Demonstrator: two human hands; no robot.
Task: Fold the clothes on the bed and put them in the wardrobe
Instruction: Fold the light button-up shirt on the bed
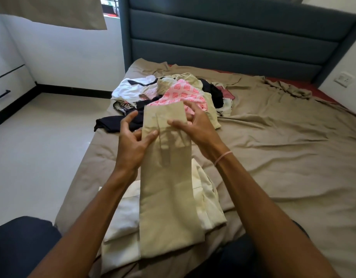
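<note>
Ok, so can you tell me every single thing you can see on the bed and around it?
beige garment: one, beige, folded into a long strip, middle of the near bed
cream clothes: layers I cannot count, cream-white, under the beige garment
unfolded pile: one heap, pink-patterned, white, black and beige, further up the bed
bed sheet: one, tan, wrinkled, over the bed
headboard: one, blue-grey, padded, far end
drawers: one unit, white with black handle, left edge
wall socket: one, white, right wall
wristband: one, pink, right wrist
left hand: thumb touches the garment's left edge
right hand: pinches its right edge
</note>
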